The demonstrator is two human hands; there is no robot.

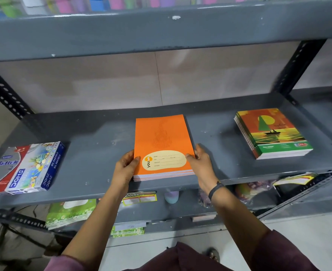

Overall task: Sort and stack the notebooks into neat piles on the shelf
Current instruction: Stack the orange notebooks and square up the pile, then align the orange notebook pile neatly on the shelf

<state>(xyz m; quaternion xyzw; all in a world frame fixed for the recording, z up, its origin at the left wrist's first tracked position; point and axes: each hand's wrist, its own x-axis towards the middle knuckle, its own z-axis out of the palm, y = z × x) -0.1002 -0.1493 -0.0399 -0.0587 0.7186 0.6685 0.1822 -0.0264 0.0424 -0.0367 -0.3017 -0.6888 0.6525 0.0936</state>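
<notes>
Much of the upper shelf's load is a blur of pink, blue and green shapes cut off by the top edge, and the goods on the lower shelf (161, 214) sit in shadow, partly behind both forearms, so only green covers and yellow labels can be made out there. The number of books in each pile cannot be counted from the page edges. The left hand (124, 169) reaches in from below, thumb laid on the cover's near left corner and fingers hidden under the pile's left edge. The right hand (201, 163), with a dark band (216, 189) at the wrist, mirrors it on the right edge, thumb on top beside the cream label and fingers curled round the side. Both hands are clamped on the orange pile (162, 147), which rests flat in the middle of the grey shelf (94, 149), its near end close to the front lip. There are two notebook piles here: the orange one and a sailboat pile (272, 133) well apart to the right, slightly fanned. At the left lie two crayon boxes (27, 169), overlapping.
</notes>
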